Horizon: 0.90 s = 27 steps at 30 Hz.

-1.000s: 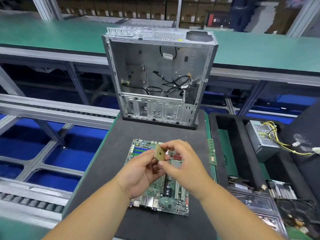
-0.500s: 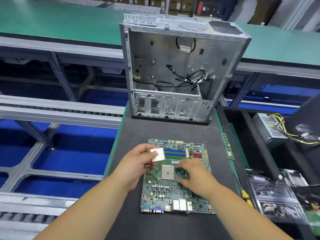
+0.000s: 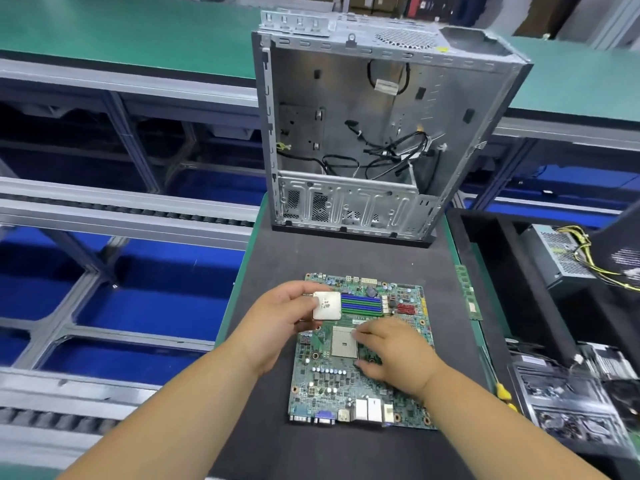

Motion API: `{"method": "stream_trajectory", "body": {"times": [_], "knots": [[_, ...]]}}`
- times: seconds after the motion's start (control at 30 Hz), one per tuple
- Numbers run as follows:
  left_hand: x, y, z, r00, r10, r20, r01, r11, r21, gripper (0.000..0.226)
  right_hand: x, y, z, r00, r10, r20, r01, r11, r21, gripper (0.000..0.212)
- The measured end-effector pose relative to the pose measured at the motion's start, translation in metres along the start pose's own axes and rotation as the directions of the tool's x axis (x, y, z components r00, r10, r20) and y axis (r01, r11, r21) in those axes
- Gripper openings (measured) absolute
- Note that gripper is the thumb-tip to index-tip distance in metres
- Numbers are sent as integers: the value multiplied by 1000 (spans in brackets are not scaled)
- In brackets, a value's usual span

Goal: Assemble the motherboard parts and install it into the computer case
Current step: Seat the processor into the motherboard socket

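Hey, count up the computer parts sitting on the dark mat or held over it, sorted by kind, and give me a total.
Computer case: 1
Motherboard: 1
Processor chip, held in the left hand: 1
Total: 3

Dark mat (image 3: 377, 258) bearing motherboard (image 3: 332, 386), open computer case (image 3: 349, 209), RAM stick (image 3: 469, 292).

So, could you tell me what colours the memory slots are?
Blue and green memory slots, head view.

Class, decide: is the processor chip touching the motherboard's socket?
Apart. The head view shows the left hand holding the chip away from the bare socket.
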State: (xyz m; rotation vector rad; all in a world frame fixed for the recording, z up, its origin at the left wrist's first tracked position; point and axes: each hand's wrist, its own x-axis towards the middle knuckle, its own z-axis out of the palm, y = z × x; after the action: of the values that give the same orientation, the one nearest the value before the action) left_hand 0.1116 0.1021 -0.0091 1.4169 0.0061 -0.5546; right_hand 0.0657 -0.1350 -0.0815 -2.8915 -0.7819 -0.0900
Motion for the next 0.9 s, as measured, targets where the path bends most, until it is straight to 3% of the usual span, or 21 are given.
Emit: {"method": "stream_trajectory", "body": {"times": [0.2, 0.37, 0.57, 0.77, 0.9], "knots": [[3, -9, -6, 996, -27, -82, 25, 999, -21, 26, 10, 2, -3, 994, -45, -102, 48, 999, 26, 20], [5, -19, -9, 989, -84, -122, 88, 996, 30, 25, 24, 13, -16, 981, 145, -128, -123, 979, 165, 9], [14, -38, -2, 984, -138, -110, 153, 977, 150, 23, 26, 11, -18, 975, 213, -61, -197, 961, 195, 23], [22, -53, 7, 985, -159, -68, 171, 955, 243, 24, 16, -12, -19, 984, 180, -6, -172, 951, 255, 60], [25, -56, 12, 987, -155, -52, 163, 941, 297, 21, 16, -17, -15, 984, 176, 25, -177, 959, 221, 61]]}}
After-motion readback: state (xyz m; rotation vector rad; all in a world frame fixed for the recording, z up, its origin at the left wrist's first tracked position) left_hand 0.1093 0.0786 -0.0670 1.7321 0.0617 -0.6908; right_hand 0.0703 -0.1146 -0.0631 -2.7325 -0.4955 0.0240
